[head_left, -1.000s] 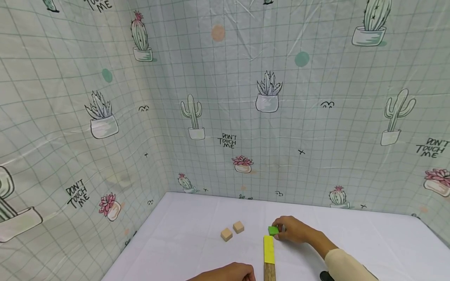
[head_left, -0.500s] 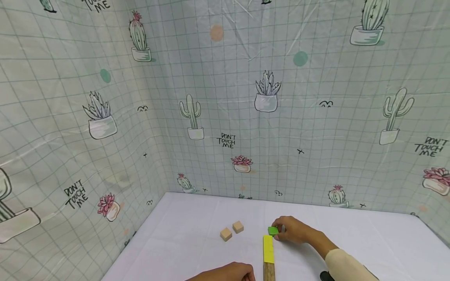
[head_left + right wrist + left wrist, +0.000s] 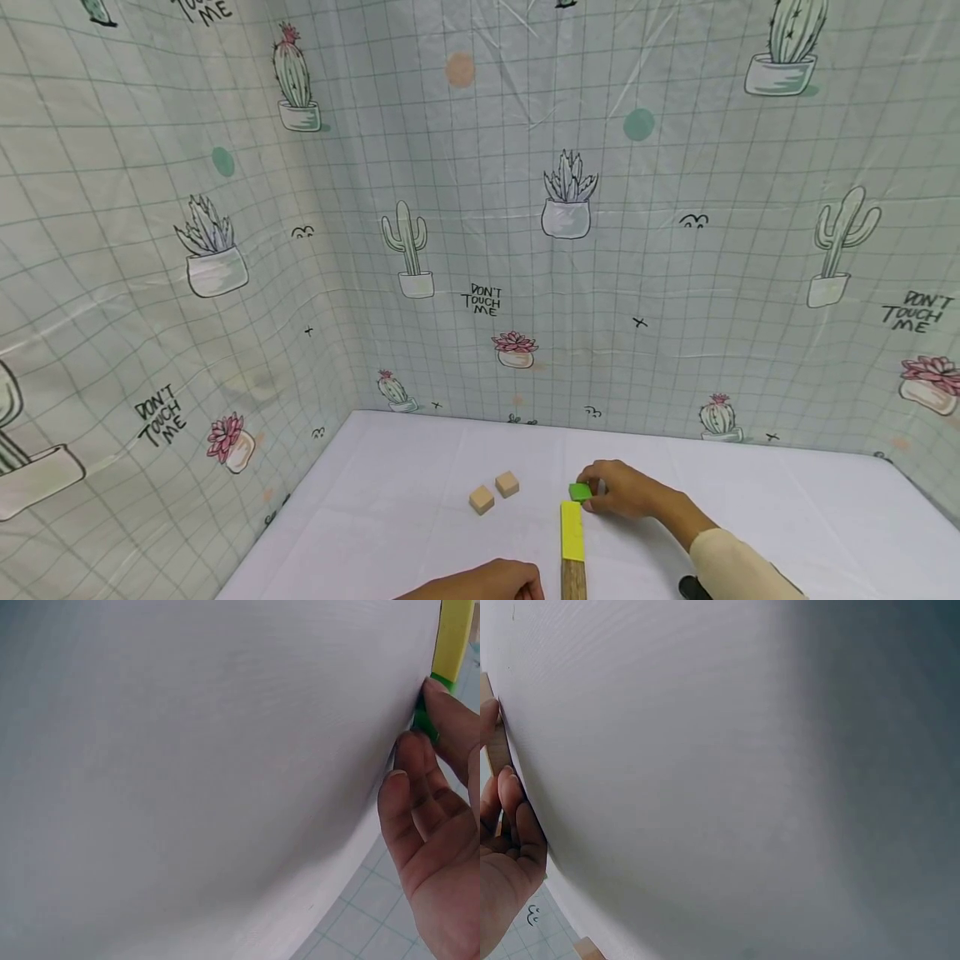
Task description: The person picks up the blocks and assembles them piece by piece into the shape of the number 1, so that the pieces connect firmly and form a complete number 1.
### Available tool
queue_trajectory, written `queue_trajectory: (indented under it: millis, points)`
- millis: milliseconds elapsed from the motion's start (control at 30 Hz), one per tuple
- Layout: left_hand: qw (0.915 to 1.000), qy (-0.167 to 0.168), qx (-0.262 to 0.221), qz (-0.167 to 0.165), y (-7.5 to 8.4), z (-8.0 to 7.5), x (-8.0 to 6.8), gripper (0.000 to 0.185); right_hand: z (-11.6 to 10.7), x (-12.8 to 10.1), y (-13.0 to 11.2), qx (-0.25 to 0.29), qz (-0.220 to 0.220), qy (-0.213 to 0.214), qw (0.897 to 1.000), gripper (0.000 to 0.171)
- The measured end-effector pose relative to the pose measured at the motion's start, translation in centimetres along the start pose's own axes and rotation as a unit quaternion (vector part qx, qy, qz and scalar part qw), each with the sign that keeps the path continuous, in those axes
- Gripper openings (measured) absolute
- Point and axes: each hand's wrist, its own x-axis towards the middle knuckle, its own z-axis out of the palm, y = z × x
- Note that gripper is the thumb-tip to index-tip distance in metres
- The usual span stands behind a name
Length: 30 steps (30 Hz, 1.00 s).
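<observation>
At the near edge of the white table [image 3: 750,500], the person's left hand [image 3: 487,583] lies knuckles up just left of a long wooden bar [image 3: 573,550]. The bar runs from near to far: its near part is bare wood, its far part is painted yellow. From the wrist view the left hand's fingers [image 3: 514,817] sit against the bar's side, loosely bent — whether they grip it or only steady it cannot be told

Just beyond the bar's yellow far end sits a small green block [image 3: 580,492]. The right hand [image 3: 622,490], coming in from the near right in a cream sleeve [image 3: 738,571], pinches this block between thumb and fingertips [image 3: 420,750]; the grip is narrow and closed on the block. The block is at table level, touching or very nearly touching the tip of the yellow end — the exact gap is too small to judge

To the left, near but apart from the bar, two plain wooden cubes [image 3: 495,492] rest side by side on the table, untouched. Beyond, a cactus-print backdrop [image 3: 480,250] rises on the far and left sides

Judging from this, the step in hand is setting the green block at the far end of the bar. The next move would call for squaring it to the bar's line, then letting the fingers ease off without nudging it, while the left hand keeps the bar from sliding
</observation>
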Motion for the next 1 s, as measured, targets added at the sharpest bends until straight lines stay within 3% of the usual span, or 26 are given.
queue_trajectory:
  millis: [333,433,567,733,1000]
  points:
    - [1.0000,0.006,-0.003,-0.002,0.2,0.2,0.0,0.007,0.1,0.2,-0.1,-0.002,0.001,-0.002,1.000,0.032]
    - [0.9998,0.017,0.006,-0.010,1.8,0.1,-1.1,0.007,0.3,0.2,0.0,-0.009,0.005,0.000,1.000,0.032]
    - [0.9998,0.020,-0.004,-0.008,2.3,0.1,-1.5,0.007,0.3,0.1,0.0,-0.012,0.009,0.001,1.000,0.032]
    - [0.9998,0.009,-0.011,-0.013,0.3,0.1,-0.3,0.007,0.2,0.1,-0.1,-0.009,0.014,0.001,1.000,0.033]
    - [0.9999,0.006,-0.009,-0.011,0.1,0.2,0.0,0.008,0.3,0.1,-0.2,-0.013,0.018,0.002,1.000,0.033]
